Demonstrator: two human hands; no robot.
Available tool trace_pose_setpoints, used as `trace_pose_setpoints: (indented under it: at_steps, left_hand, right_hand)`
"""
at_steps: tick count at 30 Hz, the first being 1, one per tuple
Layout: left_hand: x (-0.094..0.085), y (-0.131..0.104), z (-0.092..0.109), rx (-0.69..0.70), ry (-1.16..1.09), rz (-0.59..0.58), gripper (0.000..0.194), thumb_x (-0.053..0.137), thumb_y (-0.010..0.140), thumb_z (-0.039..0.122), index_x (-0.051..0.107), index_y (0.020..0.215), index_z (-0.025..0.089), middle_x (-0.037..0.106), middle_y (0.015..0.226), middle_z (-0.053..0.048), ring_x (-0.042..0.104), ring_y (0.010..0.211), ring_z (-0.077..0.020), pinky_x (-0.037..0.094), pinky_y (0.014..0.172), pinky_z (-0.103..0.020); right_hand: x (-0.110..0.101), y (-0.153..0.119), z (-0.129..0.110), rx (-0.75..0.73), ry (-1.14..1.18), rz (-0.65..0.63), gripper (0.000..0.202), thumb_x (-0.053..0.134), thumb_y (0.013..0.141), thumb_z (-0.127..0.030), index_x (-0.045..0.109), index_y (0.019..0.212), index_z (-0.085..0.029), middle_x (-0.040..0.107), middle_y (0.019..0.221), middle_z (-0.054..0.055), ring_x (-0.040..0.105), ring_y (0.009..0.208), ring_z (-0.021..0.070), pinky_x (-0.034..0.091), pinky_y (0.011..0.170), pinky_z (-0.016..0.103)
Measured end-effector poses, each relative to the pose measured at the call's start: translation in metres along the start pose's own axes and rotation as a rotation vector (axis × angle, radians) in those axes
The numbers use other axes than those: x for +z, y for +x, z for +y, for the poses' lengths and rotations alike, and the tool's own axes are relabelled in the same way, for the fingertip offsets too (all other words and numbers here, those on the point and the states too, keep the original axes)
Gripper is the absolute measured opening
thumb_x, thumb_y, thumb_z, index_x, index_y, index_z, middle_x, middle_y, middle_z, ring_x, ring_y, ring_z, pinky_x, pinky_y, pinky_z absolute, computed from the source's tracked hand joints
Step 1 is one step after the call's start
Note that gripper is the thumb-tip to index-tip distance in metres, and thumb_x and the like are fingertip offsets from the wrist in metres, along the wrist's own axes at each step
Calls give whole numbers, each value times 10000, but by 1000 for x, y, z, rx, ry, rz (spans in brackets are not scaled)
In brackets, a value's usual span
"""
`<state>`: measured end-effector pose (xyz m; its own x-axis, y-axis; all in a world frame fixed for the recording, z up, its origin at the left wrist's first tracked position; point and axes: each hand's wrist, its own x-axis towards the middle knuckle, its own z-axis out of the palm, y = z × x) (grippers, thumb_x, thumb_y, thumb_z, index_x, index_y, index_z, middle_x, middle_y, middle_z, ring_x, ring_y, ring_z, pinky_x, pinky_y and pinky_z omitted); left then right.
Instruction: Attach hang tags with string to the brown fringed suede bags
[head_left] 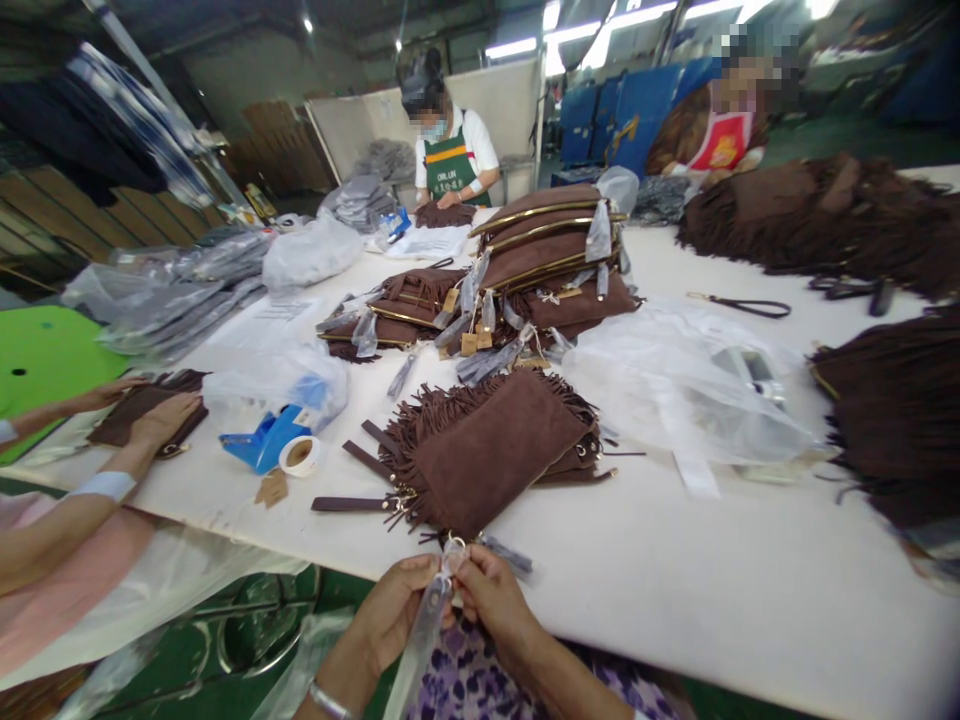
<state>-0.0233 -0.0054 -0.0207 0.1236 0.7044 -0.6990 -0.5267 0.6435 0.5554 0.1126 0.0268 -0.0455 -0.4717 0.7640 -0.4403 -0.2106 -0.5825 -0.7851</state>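
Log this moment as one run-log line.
left hand: pinching clear plastic sleeve | right hand: pinching same sleeve at top | nearest: brown fringed bag on white table | co-worker's hand on another bag

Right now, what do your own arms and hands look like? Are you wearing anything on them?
Both are bare, with no gloves and no sleeves in view. The left hand has a thin silver bangle around its wrist. The right hand has no ring or band that shows, and its forearm runs bare to the picture's edge. Below them is purple patterned clothing.
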Motion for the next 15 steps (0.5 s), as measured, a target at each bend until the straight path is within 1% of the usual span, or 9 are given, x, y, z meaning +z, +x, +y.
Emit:
trace_pose_setpoints:
  at_steps: [1,5,7,9,12,15]
  left_hand:
    - [-1,0,-4,-39,-43,10,186,728,734,263,630,800,118,618,624,-16,561,492,-113,529,551,-271]
    - [-1,-2,-18,-163,-206,151,161,690,786,230,642,816,79,643,616,-33,603,507,-115,576,555,-257]
    - [1,-4,-22,-194,-300,163,144,658,814,210,637,787,70,655,608,-47,613,497,-120,582,555,-253]
    - [4,-6,-22,-197,-396,142,120,638,830,190,633,771,85,670,611,-50,620,496,-121,583,561,-252]
    - [9,-8,-21,-172,-486,128,72,663,806,158,631,758,115,687,626,-41,637,536,-127,581,596,-253]
    - [13,-6,-25,-127,-419,185,121,716,750,145,610,692,138,663,587,-12,619,517,-117,571,601,-251]
  right_hand:
    - [-1,-1,-2,3,16,-23,413,605,743,-570,522,739,-166,415,494,-79,282,396,53,230,400,198]
    - [-5,-3,-2,22,32,-62,402,612,774,-547,542,796,-152,495,541,-50,363,419,58,277,418,191]
    - [-6,-4,-1,34,28,-68,388,609,788,-534,550,815,-151,514,561,-44,373,427,57,284,419,185]
    - [-6,-4,-1,30,24,-77,383,607,794,-529,558,819,-150,510,561,-49,361,426,52,289,417,179]
    - [-5,-5,-3,13,17,-74,391,618,781,-540,566,820,-154,487,559,-60,348,423,49,295,408,173]
    - [-4,-5,-3,-6,-28,-47,413,609,770,-569,566,799,-159,457,530,-70,338,404,52,289,388,175]
